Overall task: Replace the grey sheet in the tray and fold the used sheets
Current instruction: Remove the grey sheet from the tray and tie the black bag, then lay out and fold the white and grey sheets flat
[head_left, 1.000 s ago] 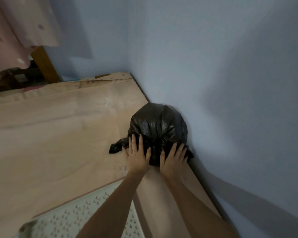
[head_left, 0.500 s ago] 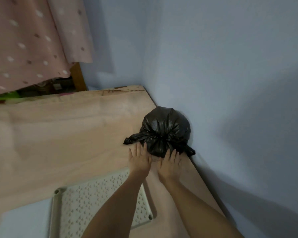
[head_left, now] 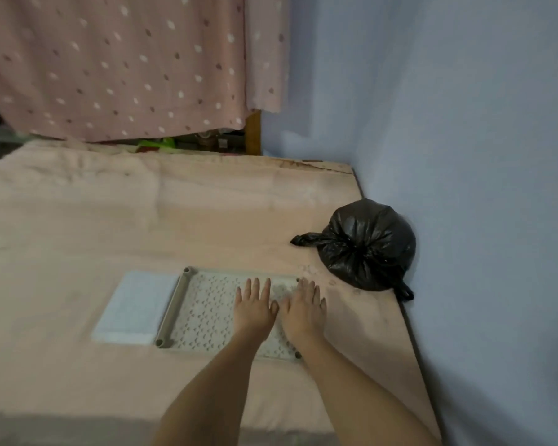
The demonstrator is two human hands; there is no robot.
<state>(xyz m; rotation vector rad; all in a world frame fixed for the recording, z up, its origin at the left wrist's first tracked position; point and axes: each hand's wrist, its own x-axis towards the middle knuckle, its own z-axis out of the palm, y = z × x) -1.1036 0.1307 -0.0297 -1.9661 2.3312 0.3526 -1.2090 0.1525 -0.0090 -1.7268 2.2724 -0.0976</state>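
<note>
Lying on the peach-covered surface (head_left: 78, 236) in the head view are one tray (head_left: 207, 313), one folded pale sheet (head_left: 136, 309) just left of it, and one tied black bag (head_left: 368, 246) far right, against the blue wall (head_left: 464, 156). Both hands are spread flat with straight fingers over the tray's right half: the left hand (head_left: 253, 307) and the right hand (head_left: 303, 310), side by side, gripping nothing. Whether the palms press the tray cannot be told. One dotted pink curtain (head_left: 126, 66) hangs at the far side, blurred.

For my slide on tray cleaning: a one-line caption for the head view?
Both hands, left and right, lie flat over the perforated tray, tied black bag by the wall.
</note>
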